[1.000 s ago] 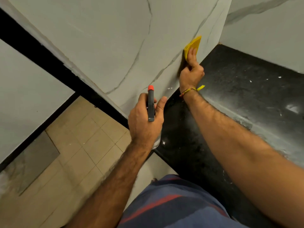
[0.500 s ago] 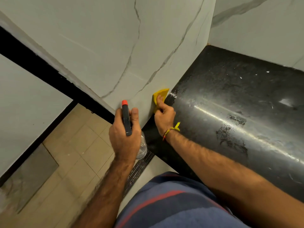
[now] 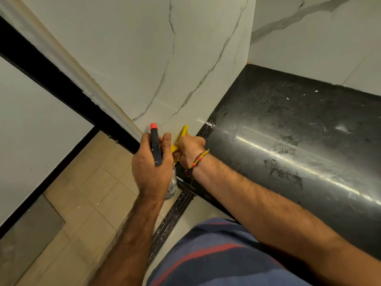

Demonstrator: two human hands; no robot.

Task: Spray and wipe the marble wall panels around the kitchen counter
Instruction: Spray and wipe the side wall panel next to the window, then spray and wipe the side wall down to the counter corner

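Note:
A white marble wall panel point(image 3: 156, 58) with grey veins runs along the left side of the black counter point(image 3: 288, 124). My right hand point(image 3: 190, 150) presses a yellow cloth point(image 3: 181, 139) against the panel's lowest part, right at the counter's front corner. My left hand point(image 3: 151, 168) grips a spray bottle point(image 3: 155, 146) with a dark head and orange nozzle tip, held upright just left of the cloth; its clear body shows below my palm. A second marble panel point(image 3: 321, 44) stands behind the counter.
The counter top is wet and shiny with white specks. A black strip point(image 3: 51, 83) borders the panel's left edge. Beige floor tiles point(image 3: 86, 195) lie below left, with a dark ridged strip point(image 3: 171, 219) under the counter's front edge.
My right hand slid the yellow cloth down along the wall panel from the far area toward the counter's front corner. My left hand with the bottle stayed close beside it.

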